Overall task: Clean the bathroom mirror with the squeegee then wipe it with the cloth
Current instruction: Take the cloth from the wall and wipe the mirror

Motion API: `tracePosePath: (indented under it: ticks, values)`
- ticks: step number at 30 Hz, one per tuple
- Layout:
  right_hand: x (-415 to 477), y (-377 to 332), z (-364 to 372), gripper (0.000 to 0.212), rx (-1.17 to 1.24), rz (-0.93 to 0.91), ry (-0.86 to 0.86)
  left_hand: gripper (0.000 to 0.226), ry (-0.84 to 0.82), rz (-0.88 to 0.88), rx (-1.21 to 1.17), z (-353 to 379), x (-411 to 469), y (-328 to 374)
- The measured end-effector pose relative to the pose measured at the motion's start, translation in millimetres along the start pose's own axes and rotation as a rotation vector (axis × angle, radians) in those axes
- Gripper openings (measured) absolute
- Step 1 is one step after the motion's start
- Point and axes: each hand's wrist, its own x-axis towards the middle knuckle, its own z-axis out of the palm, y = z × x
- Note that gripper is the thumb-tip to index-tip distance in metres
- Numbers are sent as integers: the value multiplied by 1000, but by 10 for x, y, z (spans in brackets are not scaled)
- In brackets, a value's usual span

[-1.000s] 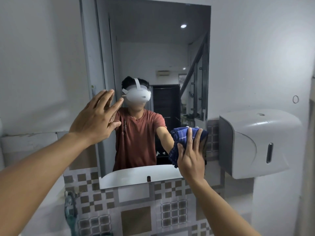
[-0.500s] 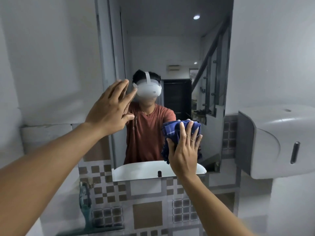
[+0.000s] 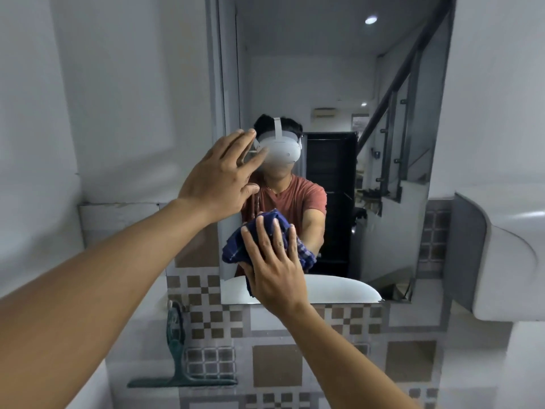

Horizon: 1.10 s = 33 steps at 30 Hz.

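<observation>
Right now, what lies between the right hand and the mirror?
A blue checked cloth, pressed against the mirror under the straight fingers of the right hand; the head view shows it.

Both forearms (image 3: 97, 293) are bare right to the frame's edge, and the left hand (image 3: 219, 175) and right hand (image 3: 275, 273) are bare too. In the mirror (image 3: 383, 69) the person's reflection wears a smooth white headset (image 3: 280, 150), its white strap (image 3: 277, 125) running over the crown toward 12 o'clock. At 6 o'clock from the headset is a rust-red T-shirt (image 3: 295, 196) with a shallow V neck and short sleeves ending above the elbow.
</observation>
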Motion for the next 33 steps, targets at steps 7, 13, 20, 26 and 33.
tracePosePath:
  ticks: [7, 13, 20, 26, 33]
  values:
    - [-118, -94, 97, 58, -49, -242, -107, 72, -13, 2, -25, 22, -5, 15]
    - [-342, 174, -16, 55, -80, -254, -159, 68, 8, -32, -29, 33, -39, 115]
    - [-639, 559, -147, 57, -76, -88, -182, 90, -57, -46, -26, 284, -339, 316]
    - [-808, 959, -238, 65, -55, 171, -111, 94, -39, -61, -45, 306, -352, 343]
    - [-948, 1290, -396, 66, 51, 423, -95, 95, -10, -66, -65, 318, -350, 340]
